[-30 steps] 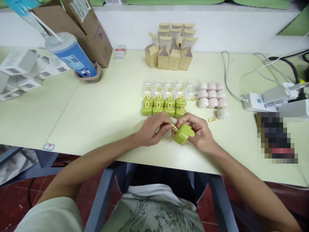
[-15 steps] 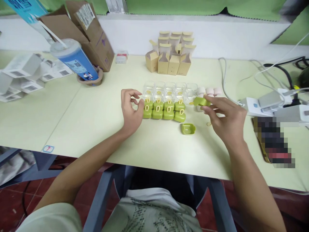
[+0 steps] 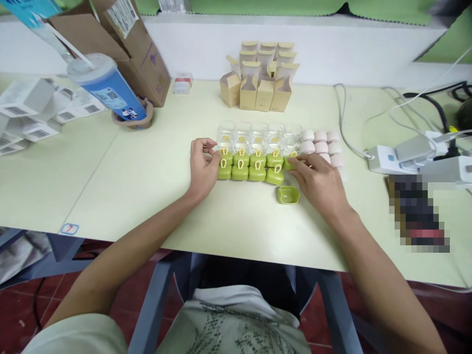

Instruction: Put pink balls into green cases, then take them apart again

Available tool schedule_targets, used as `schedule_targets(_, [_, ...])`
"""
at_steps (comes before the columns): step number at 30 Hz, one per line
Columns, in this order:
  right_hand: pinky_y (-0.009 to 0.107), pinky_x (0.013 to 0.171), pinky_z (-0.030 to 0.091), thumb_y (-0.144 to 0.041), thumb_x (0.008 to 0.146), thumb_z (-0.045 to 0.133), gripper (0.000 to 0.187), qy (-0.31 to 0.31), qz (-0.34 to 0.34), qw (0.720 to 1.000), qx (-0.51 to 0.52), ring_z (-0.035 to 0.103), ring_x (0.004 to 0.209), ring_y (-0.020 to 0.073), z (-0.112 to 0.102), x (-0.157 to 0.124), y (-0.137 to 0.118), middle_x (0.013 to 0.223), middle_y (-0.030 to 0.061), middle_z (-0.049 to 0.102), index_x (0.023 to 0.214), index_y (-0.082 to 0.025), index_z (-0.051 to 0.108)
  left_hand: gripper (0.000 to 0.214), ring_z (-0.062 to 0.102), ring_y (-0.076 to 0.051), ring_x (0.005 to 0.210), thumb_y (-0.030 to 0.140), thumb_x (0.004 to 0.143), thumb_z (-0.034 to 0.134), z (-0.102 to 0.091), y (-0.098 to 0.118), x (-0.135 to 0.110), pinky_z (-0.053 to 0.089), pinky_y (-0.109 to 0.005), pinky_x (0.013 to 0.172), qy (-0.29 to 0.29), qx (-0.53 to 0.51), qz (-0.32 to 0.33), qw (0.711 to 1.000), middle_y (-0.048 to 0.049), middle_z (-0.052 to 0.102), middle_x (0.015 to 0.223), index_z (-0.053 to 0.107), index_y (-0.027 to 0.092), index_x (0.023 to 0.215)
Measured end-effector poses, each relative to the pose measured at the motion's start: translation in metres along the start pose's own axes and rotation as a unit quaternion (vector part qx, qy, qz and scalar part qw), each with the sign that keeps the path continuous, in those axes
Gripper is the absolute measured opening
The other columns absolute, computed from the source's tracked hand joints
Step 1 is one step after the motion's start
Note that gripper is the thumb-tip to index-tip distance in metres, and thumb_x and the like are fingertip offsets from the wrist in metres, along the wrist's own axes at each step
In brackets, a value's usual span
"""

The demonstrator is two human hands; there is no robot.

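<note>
My left hand [image 3: 203, 167] stands at the left end of two rows of small green cases with yellow loops [image 3: 240, 172]. Its fingers are curled but apart from the thumb, which is beside or touching the end case. At the right end of the back row, the fingers of my right hand [image 3: 317, 179] close on another green case with a yellow loop [image 3: 288, 163], partly hidden by them. Just in front of the rows lies a hollow green case half [image 3: 288, 195], its open side up. Clear plastic pieces [image 3: 260, 135] line up behind the green cases.
Pale pink cases [image 3: 320, 142] sit to the right. Behind stand open small cardboard boxes [image 3: 258, 91]. A blue cup [image 3: 118, 93], a large carton [image 3: 147, 69] and white boxes [image 3: 27, 101] are at left. A power strip [image 3: 383, 160] with cables and a pixelated object [image 3: 418, 214] lie at right.
My right hand has moved left and down, bringing the green case to the right end of the back row. My left hand has shifted slightly right.
</note>
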State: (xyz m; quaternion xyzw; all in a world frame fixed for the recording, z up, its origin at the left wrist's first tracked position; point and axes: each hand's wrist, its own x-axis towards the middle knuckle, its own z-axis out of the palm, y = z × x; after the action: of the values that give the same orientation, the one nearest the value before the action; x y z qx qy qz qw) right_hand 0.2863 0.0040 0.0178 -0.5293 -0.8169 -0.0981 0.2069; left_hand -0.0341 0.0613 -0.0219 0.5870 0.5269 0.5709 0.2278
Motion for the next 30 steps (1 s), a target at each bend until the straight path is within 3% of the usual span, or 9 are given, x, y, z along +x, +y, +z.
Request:
schedule_targets(4, [0.046, 0.088, 0.065, -0.025, 0.111, 0.059, 0.033, 0.006, 0.014, 0.999, 0.048, 0.076, 0.109, 0.0327, 0.002, -0.001, 0.003, 0.126, 0.0192, 0.078, 0.138, -0.019, 0.077, 0.021, 0.061, -0.018, 0.098, 0.039, 0.101, 0.073, 0.0, -0.001, 0.0, 0.053, -0.032, 0.08, -0.006, 0.006, 0.006, 1.0, -0.0063, 0.064, 0.117, 0.06, 0.027, 0.111])
schedule_targets(8, [0.043, 0.083, 0.063, -0.031, 0.113, 0.057, 0.031, 0.036, 0.029, 0.997, 0.068, 0.077, 0.102, 0.0299, -0.005, -0.002, -0.001, 0.126, 0.0169, 0.078, 0.133, -0.022, 0.079, 0.018, 0.061, -0.019, 0.099, 0.039, 0.103, 0.071, 0.0, -0.001, 0.0, 0.054, -0.032, 0.08, -0.007, 0.014, 0.011, 1.0, -0.0061, 0.063, 0.116, 0.06, 0.027, 0.111])
schedule_targets(11, [0.039, 0.073, 0.059, -0.04, 0.113, 0.063, 0.026, 0.045, 0.029, 0.991, 0.119, 0.073, 0.08, 0.0239, -0.015, -0.002, -0.007, 0.103, 0.0111, 0.08, 0.115, -0.023, 0.083, 0.02, 0.06, -0.019, 0.098, 0.04, 0.103, 0.072, 0.0, -0.001, 0.0, 0.053, -0.032, 0.079, -0.009, 0.014, 0.01, 1.0, -0.0061, 0.062, 0.116, 0.06, 0.027, 0.112])
schedule_targets(14, [0.037, 0.065, 0.053, -0.049, 0.107, 0.075, 0.027, 0.015, 0.01, 0.984, 0.18, 0.064, 0.063, 0.0196, -0.019, 0.0, -0.013, 0.085, 0.0052, 0.079, 0.106, -0.023, 0.082, 0.022, 0.06, -0.019, 0.098, 0.044, 0.105, 0.071, 0.0, -0.004, 0.001, 0.053, -0.033, 0.081, -0.008, 0.015, 0.015, 1.0, -0.0065, 0.062, 0.116, 0.061, 0.027, 0.111])
schedule_targets(17, [0.037, 0.064, 0.051, -0.052, 0.105, 0.077, 0.03, -0.004, 0.019, 0.981, 0.194, 0.067, 0.066, 0.0212, -0.016, 0.001, -0.016, 0.091, 0.0059, 0.084, 0.108, -0.022, 0.081, 0.029, 0.059, -0.019, 0.097, 0.054, 0.107, 0.07, 0.001, -0.007, 0.001, 0.052, -0.033, 0.082, -0.006, 0.024, 0.021, 0.999, -0.0067, 0.062, 0.115, 0.062, 0.026, 0.112])
schedule_targets(23, [0.038, 0.067, 0.051, -0.038, 0.108, 0.071, 0.022, -0.023, 0.03, 0.986, 0.165, 0.072, 0.072, 0.0232, -0.013, 0.0, -0.018, 0.102, 0.009, 0.086, 0.111, -0.021, 0.084, 0.056, 0.058, -0.018, 0.097, 0.08, 0.105, 0.058, 0.003, -0.011, 0.0, 0.051, -0.033, 0.081, -0.003, 0.05, 0.049, 0.998, -0.0073, 0.061, 0.115, 0.062, 0.025, 0.114])
schedule_targets(30, [0.036, 0.064, 0.046, -0.039, 0.109, 0.069, 0.022, -0.022, 0.04, 0.986, 0.16, 0.067, 0.065, 0.0201, -0.013, 0.002, -0.02, 0.1, 0.0065, 0.086, 0.116, -0.021, 0.081, 0.055, 0.06, -0.019, 0.1, 0.078, 0.108, 0.052, 0.003, -0.006, 0.002, 0.054, -0.035, 0.09, 0.002, 0.052, 0.053, 0.997, -0.0073, 0.062, 0.112, 0.061, 0.024, 0.111])
